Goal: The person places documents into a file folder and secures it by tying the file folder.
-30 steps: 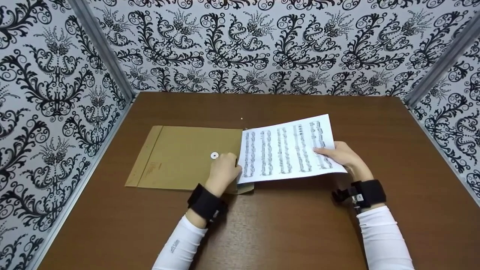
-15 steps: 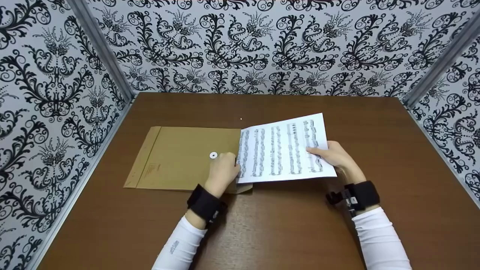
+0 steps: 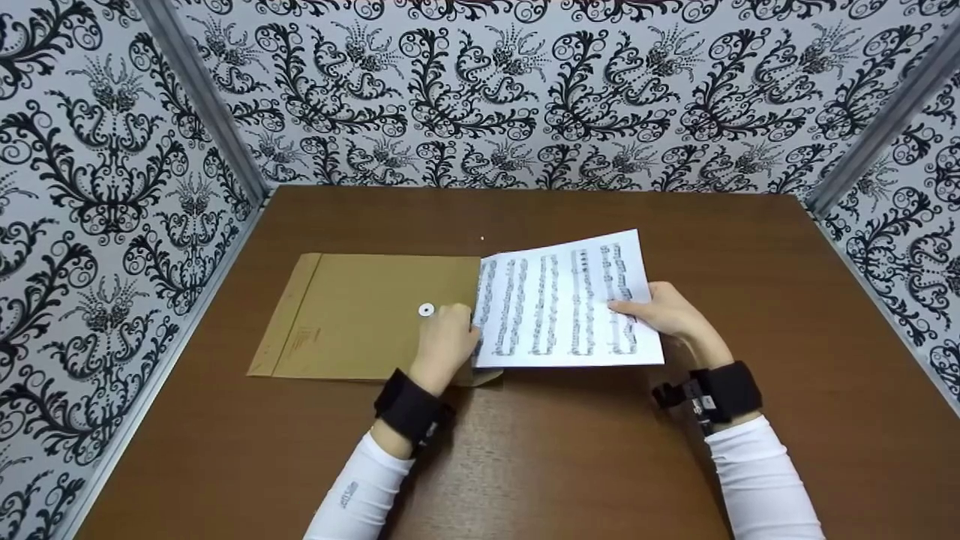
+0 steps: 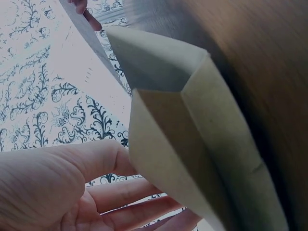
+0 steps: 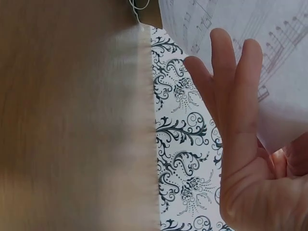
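Right hand (image 3: 670,315): pinches white printed music sheet (image 3: 562,304).
Left hand (image 3: 444,346): grips stiff brown envelope (image 3: 360,315); its gaping mouth shows only in the left wrist view.

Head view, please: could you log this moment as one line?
left hand: holds envelope mouth open | right hand: grips sheet | sheet: left edge at envelope mouth | table

free: bare brown surface (image 3: 570,465) along the near edge and far strip, wide room on the right | blocked: patterned walls (image 3: 525,90) close the left, far and right sides | mid-left: flat kraft envelope (image 3: 360,315), mouth held open | centre: sheet music (image 3: 562,307) raised, spanning envelope mouth to right hand (image 3: 667,315)
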`<action>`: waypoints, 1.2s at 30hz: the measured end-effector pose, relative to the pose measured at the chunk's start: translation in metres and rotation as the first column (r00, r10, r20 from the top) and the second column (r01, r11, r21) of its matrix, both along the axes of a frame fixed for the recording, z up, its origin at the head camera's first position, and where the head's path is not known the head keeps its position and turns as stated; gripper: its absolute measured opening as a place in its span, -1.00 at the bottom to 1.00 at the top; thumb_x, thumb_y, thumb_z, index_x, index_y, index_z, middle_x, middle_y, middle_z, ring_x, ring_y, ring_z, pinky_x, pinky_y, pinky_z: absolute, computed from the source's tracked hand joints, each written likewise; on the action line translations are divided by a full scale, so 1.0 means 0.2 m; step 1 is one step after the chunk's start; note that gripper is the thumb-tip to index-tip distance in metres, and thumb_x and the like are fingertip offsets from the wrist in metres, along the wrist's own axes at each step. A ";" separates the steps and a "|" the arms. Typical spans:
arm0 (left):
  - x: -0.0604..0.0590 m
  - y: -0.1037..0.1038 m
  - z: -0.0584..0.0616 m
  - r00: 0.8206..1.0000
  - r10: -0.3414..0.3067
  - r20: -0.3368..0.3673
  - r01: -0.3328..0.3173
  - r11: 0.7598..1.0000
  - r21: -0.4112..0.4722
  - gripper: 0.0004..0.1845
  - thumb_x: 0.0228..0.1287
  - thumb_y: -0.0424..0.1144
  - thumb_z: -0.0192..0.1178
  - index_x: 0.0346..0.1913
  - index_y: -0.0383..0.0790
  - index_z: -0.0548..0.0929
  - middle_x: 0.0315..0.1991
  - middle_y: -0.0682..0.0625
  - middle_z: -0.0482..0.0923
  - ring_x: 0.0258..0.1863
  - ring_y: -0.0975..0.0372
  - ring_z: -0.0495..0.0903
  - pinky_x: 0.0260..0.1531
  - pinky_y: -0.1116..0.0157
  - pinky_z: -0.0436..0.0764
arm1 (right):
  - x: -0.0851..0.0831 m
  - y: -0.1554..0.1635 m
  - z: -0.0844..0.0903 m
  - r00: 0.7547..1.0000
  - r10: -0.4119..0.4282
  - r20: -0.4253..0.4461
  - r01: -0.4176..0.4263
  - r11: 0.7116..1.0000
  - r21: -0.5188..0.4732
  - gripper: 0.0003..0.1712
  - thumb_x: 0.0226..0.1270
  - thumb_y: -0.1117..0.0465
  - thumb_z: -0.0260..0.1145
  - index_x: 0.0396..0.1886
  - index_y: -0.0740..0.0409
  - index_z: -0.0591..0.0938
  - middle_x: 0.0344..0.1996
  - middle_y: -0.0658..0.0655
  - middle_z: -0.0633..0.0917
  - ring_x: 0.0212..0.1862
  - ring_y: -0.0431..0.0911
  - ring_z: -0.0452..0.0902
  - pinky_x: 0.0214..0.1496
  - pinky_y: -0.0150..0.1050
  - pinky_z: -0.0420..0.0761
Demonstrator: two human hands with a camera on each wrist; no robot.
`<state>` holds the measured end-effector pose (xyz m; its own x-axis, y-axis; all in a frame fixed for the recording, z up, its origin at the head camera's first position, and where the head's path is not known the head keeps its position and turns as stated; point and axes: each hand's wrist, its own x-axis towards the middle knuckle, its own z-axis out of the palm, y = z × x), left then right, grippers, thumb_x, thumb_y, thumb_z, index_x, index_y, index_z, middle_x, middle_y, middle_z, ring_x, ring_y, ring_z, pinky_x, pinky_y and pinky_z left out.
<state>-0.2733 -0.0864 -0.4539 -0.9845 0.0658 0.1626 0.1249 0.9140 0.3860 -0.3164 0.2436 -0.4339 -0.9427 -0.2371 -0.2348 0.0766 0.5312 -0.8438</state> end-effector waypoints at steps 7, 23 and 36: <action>0.03 0.01 0.01 1.000 -0.008 -0.029 0.008 1.000 0.013 -0.82 0.22 -0.34 0.32 -0.48 -0.38 0.66 -0.38 -0.26 0.75 -0.42 -0.08 0.73 -0.44 0.00 0.68 | 0.00 0.00 0.00 0.999 0.040 0.000 -0.040 0.999 0.021 -0.48 0.42 0.10 0.37 0.07 0.51 0.59 -0.47 -0.05 0.77 -0.49 -0.22 0.74 -0.38 -0.35 0.74; 0.04 0.01 0.03 1.000 -0.011 -0.023 0.011 1.000 0.005 -0.83 0.21 -0.34 0.32 -0.48 -0.36 0.66 -0.35 -0.26 0.75 -0.35 -0.12 0.75 -0.37 -0.03 0.70 | 0.02 -0.13 -0.05 0.998 0.008 -0.058 -0.007 1.000 0.018 -0.50 0.45 0.13 0.34 0.10 0.51 0.60 -0.46 -0.01 0.78 -0.50 -0.27 0.71 -0.42 -0.42 0.68; 0.03 0.01 0.01 0.999 -0.017 -0.034 0.017 1.000 -0.005 -0.82 0.23 -0.35 0.31 -0.48 -0.37 0.66 -0.37 -0.27 0.75 -0.41 -0.10 0.74 -0.43 -0.02 0.69 | 0.00 -0.22 -0.11 0.999 -0.004 -0.040 0.000 0.996 -0.094 -0.51 0.44 0.17 0.34 0.15 0.50 0.59 -0.39 0.05 0.80 -0.46 -0.24 0.75 -0.39 -0.39 0.72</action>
